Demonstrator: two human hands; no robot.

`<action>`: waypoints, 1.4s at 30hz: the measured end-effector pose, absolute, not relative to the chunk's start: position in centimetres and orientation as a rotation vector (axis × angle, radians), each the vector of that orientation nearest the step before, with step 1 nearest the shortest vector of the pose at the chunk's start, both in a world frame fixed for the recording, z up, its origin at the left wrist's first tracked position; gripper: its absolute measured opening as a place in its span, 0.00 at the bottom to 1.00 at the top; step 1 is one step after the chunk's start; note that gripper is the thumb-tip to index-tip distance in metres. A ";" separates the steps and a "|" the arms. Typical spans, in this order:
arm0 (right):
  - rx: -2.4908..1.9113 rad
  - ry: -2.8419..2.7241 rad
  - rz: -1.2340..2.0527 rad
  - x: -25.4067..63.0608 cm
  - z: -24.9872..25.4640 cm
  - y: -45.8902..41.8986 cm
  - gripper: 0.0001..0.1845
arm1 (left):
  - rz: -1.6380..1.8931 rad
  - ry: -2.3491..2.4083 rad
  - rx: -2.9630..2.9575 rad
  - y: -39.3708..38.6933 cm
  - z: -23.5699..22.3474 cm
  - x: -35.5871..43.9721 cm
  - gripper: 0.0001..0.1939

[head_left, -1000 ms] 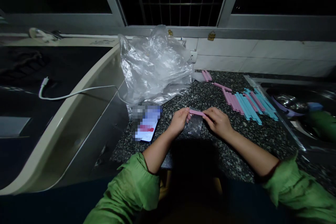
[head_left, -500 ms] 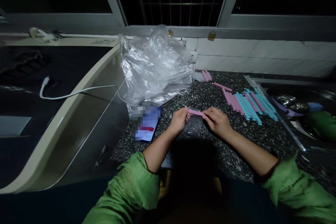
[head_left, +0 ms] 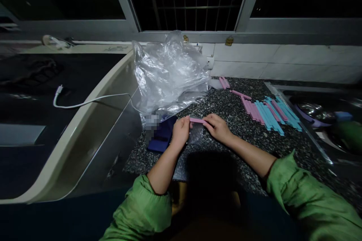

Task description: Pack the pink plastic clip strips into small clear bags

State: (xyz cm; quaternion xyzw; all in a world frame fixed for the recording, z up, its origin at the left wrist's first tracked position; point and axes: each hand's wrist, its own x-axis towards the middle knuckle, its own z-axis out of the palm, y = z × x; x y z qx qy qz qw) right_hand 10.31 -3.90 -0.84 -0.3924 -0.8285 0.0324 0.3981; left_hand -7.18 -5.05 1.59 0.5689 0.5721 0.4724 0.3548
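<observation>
Pink strip is now nearer the phone, just to its right — shifted leftward in the last half second, along with the small clear bag below it. Left hand pinches the strip's left end, right hand pinches its right end; same two-ended hold, so the place changes and the handling seemingly doesn't. Strip in or on the bag: unclear. Screen has gone dark. Loose pink and turquoise strips lie well right of the phone — layout unchanged.
</observation>
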 end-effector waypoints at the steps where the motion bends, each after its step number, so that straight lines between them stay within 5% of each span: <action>1: -0.991 -2.092 0.079 10.5 -0.8 -4.0 0.10 | 1.227 1.449 1.480 -5.1 1.6 -7.0 0.21; 20: -0.943 -2.087 -0.171 11.6 -0.1 -4.5 0.07 | 1.363 1.141 1.275 -4.7 0.1 -5.9 0.21; 42: -0.932 -2.040 -0.095 11.8 0.4 -4.7 0.08 | 1.356 1.122 1.214 -4.6 0.3 -5.7 0.22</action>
